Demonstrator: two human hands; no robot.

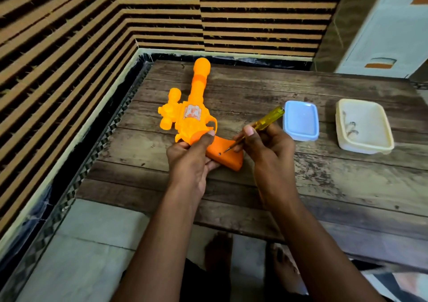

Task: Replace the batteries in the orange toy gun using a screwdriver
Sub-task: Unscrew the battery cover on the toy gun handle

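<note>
Left hand [188, 160] gripped the orange toy gun [192, 116] at mid-bench; right hand [261, 142] pinched the screwdriver [259, 128].
Hollow plastic looked light, stiff, slippery; best held at the grip [228, 155] beside the screw hole [219, 153].

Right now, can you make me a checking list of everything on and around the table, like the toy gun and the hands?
Surface: worn wooden plank table.
Job's things: orange toy gun with barrel pointing away; screwdriver, yellow handle, tip beside a small hole in the grip.
Clutter: blue container upside down; cream container open, small metal bits inside, too small to tell.
Grippers: left hand holds the gun near the grip; right hand grips the screwdriver.
Cables: nothing seen.
Surroundings: striped wall behind and left; tiled floor; bare feet below the table edge.
</note>
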